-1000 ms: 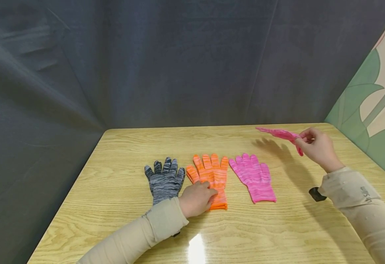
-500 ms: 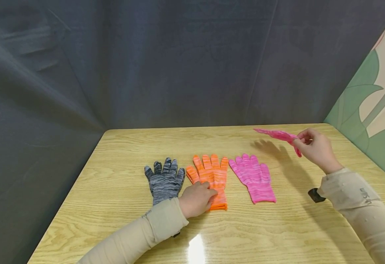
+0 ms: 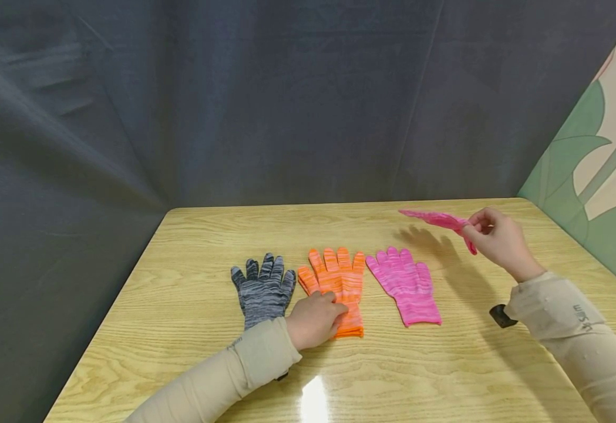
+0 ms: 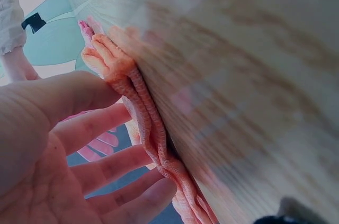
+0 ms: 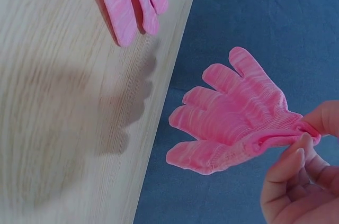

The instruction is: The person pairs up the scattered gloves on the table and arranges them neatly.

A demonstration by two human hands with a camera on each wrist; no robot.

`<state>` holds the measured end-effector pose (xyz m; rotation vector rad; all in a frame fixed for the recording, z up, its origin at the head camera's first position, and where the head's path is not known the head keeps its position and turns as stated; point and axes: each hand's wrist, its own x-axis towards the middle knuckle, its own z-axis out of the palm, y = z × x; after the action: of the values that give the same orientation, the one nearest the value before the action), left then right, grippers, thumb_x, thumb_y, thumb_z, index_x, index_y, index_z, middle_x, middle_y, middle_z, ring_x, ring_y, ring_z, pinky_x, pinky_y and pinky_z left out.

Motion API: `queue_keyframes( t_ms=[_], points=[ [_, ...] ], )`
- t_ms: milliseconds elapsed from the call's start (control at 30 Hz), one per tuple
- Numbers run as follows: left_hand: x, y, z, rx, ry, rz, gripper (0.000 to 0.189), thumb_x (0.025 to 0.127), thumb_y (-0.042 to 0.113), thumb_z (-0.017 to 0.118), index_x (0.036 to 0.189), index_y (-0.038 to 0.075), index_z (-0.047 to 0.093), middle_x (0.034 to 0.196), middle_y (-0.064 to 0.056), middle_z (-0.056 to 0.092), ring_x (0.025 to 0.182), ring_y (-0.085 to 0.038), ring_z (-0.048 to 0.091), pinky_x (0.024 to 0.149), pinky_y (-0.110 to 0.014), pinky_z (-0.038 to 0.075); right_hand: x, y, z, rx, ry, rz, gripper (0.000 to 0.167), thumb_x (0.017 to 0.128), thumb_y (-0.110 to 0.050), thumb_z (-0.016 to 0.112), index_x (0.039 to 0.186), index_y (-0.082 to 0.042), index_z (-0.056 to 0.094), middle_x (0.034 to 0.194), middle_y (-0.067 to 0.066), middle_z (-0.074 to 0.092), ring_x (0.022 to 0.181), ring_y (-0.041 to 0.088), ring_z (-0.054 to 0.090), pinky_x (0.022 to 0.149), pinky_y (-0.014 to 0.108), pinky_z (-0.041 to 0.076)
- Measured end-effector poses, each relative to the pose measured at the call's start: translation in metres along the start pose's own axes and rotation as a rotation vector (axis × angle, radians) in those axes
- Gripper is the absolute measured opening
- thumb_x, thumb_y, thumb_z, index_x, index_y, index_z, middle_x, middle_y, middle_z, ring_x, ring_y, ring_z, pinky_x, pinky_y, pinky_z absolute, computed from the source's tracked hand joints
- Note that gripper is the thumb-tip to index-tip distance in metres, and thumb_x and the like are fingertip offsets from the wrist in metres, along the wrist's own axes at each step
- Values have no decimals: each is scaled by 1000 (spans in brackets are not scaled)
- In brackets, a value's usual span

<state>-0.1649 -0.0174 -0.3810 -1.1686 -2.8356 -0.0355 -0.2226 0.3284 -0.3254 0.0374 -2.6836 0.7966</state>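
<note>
My left hand (image 3: pixel 313 320) rests with its fingertips on the cuff end of an orange striped knit glove (image 3: pixel 336 271), which lies flat on the table, fingers pointing away. Seen from the left wrist, the fingers are fairly straight and touch the edge of the orange cuff (image 4: pixel 143 107). My right hand (image 3: pixel 503 242) pinches a pink knit glove (image 3: pixel 437 219) by its cuff and holds it above the table. In the right wrist view that pink glove (image 5: pixel 233 113) spreads its fingers toward the left. A second pink glove (image 3: pixel 405 283) lies flat right of the orange one.
A grey-black striped glove (image 3: pixel 265 294) lies left of the orange one, its lower end hidden by my left sleeve (image 3: pixel 265 352). The wooden table (image 3: pixel 181 294) ends at a dark curtain (image 3: pixel 297 117). A leaf-patterned wall (image 3: pixel 603 188) stands on the right.
My right hand and the pink glove in it have drifted slightly left and a little lower in the head view. The left hand and the gloves on the table stay put.
</note>
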Motion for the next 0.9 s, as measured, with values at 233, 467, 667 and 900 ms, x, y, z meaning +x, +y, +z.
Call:
queue_keyframes(
  t_ms=[233, 467, 667, 900],
  points=[
    [0, 0, 1, -7, -18, -2, 19, 90, 22, 59, 107, 22, 68, 86, 0, 61, 68, -13, 52, 52, -21, 39, -4, -6, 1, -1, -9, -19, 21, 89, -19, 55, 92, 2, 55, 79, 12, 54, 60, 1, 42, 49, 22, 37],
    [0, 0, 1, -8, -29, -6, 19, 91, 22, 59, 108, 22, 68, 87, 0, 61, 69, -14, 53, 52, -21, 40, -6, -7, 5, 15, -18, -48, 19, 89, -16, 56, 90, 2, 55, 76, 11, 53, 57, 2, 41, 48, 22, 36],
    [-1, 0, 1, -14, -28, -4, 19, 91, 21, 58, 107, 22, 68, 87, 0, 61, 69, -13, 52, 52, -21, 39, -7, -10, 6, 20, -22, -71, 17, 89, -15, 57, 89, 2, 55, 74, 10, 53, 57, 3, 41, 47, 22, 35],
    [-1, 0, 0, -26, -24, -7, 19, 91, 21, 58, 108, 22, 68, 87, 0, 61, 68, -13, 51, 50, -21, 38, -7, -14, 6, 20, -29, -86, 17, 88, -15, 58, 88, 1, 55, 74, 9, 54, 56, 2, 42, 47, 23, 35]
  ],
)
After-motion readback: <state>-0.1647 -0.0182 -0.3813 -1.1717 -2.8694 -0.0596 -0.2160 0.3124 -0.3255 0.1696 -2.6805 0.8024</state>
